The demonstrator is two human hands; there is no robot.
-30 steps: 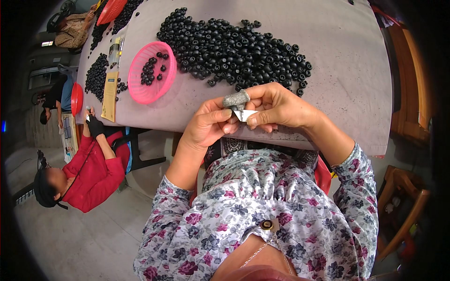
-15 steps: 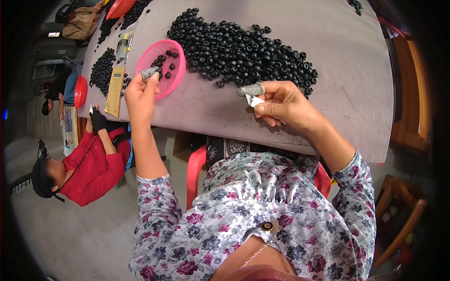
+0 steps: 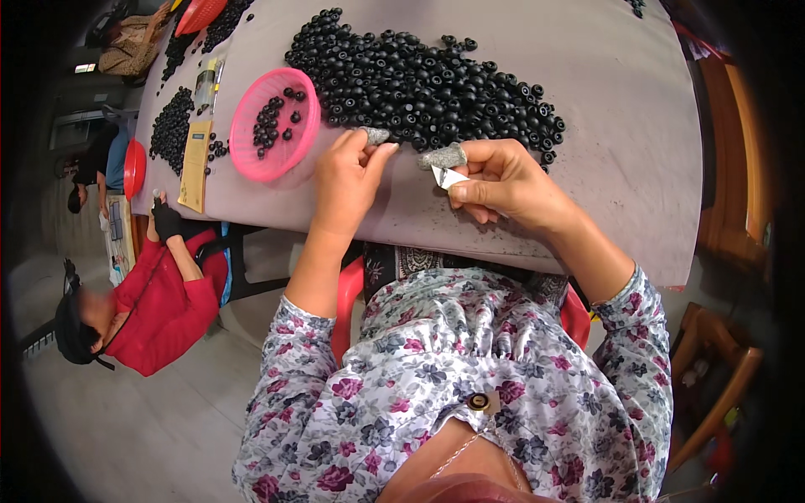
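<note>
Over the table, my left hand (image 3: 345,186) is at the near edge of a heap of small round black parts (image 3: 419,80), each with a hole or recess. A grey cover wraps its index finger; thumb and fingertip are slightly apart, with no part visible between them. To the right, my right hand (image 3: 511,184) pinches a small white pointed piece with a dark edge (image 3: 447,177) between thumb and fingers. Its index finger also wears a grey cover. Left of my left hand stands a pink plastic basket (image 3: 307,144) with several black parts inside.
A tan booklet-like packet (image 3: 195,168) lies left of the basket, near a smaller heap of black parts (image 3: 172,127). A red bowl (image 3: 134,168) sits at the left table edge. A person in red (image 3: 168,310) sits at the left. A wooden chair (image 3: 721,386) stands at right.
My left hand has moved right, from above the pink basket to the near edge of the heap, and let go of a black part. My right hand has barely moved.
</note>
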